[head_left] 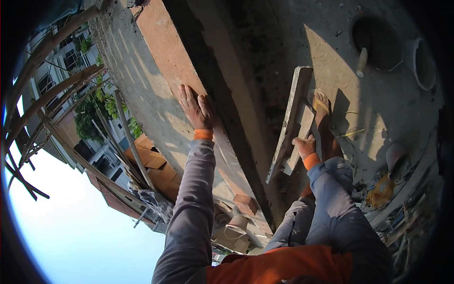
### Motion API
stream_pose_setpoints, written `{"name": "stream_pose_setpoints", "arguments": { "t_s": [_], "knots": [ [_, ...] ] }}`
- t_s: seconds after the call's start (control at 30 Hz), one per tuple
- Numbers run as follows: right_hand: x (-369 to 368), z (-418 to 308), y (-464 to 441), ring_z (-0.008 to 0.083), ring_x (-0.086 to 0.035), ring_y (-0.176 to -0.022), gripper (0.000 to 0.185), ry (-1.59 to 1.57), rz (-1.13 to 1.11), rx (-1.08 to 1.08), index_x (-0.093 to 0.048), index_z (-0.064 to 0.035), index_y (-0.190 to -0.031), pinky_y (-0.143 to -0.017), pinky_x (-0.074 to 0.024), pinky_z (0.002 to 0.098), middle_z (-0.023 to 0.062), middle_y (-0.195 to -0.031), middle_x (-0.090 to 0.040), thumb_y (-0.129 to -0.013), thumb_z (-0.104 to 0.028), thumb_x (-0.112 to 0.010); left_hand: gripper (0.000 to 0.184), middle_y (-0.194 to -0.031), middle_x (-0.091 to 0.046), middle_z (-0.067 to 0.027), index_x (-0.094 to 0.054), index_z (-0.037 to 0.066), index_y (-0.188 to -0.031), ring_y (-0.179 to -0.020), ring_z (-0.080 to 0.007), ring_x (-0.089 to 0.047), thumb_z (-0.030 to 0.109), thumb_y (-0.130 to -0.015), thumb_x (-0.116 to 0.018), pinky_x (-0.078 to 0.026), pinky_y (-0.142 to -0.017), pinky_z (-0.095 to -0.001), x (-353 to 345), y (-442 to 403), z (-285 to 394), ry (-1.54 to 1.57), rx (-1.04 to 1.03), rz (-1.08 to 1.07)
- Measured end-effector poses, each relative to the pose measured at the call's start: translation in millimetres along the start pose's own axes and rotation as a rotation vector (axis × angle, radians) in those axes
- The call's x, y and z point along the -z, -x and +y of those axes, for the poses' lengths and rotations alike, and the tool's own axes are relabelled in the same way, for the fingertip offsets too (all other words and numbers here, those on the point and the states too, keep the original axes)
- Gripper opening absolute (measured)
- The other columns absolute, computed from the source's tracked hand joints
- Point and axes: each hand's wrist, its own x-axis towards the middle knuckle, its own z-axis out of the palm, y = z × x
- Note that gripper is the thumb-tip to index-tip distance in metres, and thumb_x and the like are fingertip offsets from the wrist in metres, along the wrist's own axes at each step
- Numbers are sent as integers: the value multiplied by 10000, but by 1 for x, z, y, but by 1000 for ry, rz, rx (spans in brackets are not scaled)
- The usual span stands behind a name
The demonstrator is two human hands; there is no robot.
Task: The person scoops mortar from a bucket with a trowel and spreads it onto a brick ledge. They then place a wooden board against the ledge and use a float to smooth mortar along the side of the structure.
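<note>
My left hand [194,110] lies flat, fingers stretched out, on a long reddish-brown ledge [165,52] along the top of a low wall. My right hand [305,146] is closed round the handle of a long plastering float [287,124], whose narrow blade is smeared with grey mortar. The float is held to the right of the wall, above the ground. Beyond it a sandalled foot [321,102] shows. Fingers of my right hand are partly hidden by the handle.
A dark round tub [373,31] with a wooden-handled tool [362,62] and a bucket [424,64] stand at upper right. A yellowish bag [379,191] lies among scraps. A brick [246,204] rests on the ledge near a hanging bucket [236,223]. Bamboo poles [52,85] rise at left.
</note>
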Motion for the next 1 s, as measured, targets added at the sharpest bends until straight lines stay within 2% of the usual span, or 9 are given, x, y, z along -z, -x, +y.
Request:
{"name": "stream_pose_setpoints", "arguments": {
  "t_s": [0.13,0.2,0.3,0.53,0.6,0.67,0.73,0.87,1.0],
  "knots": [
    [0,13,-22,411,-452,-879,131,-237,-138,-261,-596,-135,-786,-802,-356,478,175,-833,-567,-778,-227,-504,887,-1489,-109,-174,-143,25,-1417,-1382,-336,-71,504,-807,-574,-98,-1066,-562,1,40,36,-155,114,-124],
    [9,8,-30,354,-456,-1013,488,-212,-237,-369,-586,69,-804,-936,-324,387,342,-1139,-445,-650,-392,-622,986,-1490,-77,-188,-103,0,-1414,-1384,-345,-24,483,-746,-645,-110,-1058,-578,-3,46,47,-177,182,-157],
    [20,-18,-30,363,-467,-968,418,-255,-89,-380,-601,-6,-796,-916,-326,409,346,-1100,-458,-675,-407,-590,1031,-1488,-92,-187,-82,22,-1422,-1383,-346,-54,315,-670,-723,-152,-1033,-604,-12,47,47,-310,305,-153],
    [61,-61,-36,254,-528,-885,238,-244,-83,-235,-522,47,-746,-771,-448,370,151,-853,-534,-669,-144,-642,1065,-1498,-64,-171,-81,35,-1426,-1389,-328,-36,319,-639,-740,-106,-1042,-600,-19,54,33,-391,312,-92],
    [84,-106,-35,195,-558,-750,136,-929,120,-471,-534,-13,-755,-651,-484,322,87,-802,-553,-694,-73,-640,1093,-1502,-39,-161,-70,36,-1426,-1391,-325,-21,367,-631,-741,-85,-1043,-603,-8,51,40,-302,379,-221],
    [103,-125,-37,180,-561,-665,133,-850,159,-428,-554,-30,-790,-621,-490,289,75,-813,-558,-708,-56,-655,1122,-1503,-22,-160,-51,38,-1428,-1391,-324,-4,393,-622,-746,-76,-1041,-613,-1,50,42,-293,409,-204],
    [131,-141,-41,213,-599,-760,335,-718,180,-146,-558,13,-1035,-740,-507,295,132,-941,-576,-741,-104,-666,1132,-1503,-17,-161,-40,42,-1430,-1390,-328,2,393,-620,-748,-57,-1041,-621,10,49,44,-226,370,-265],
    [211,-195,-39,153,-584,-732,263,-349,81,408,-570,11,-913,-697,-485,261,63,-912,-580,-686,-22,-699,996,-1498,13,-179,-93,56,-1431,-1390,-325,-8,411,-718,-691,-66,-1060,-583,32,68,57,1,471,-277],
    [253,-241,-19,118,-567,-697,151,90,-25,898,-581,-21,-795,-663,-459,253,41,-822,-599,-687,1,-685,762,-1445,-227,-199,-328,44,-1353,-1324,-349,-243,385,-759,-661,-225,-1049,-498,51,154,123,250,508,27]
  ]
}}
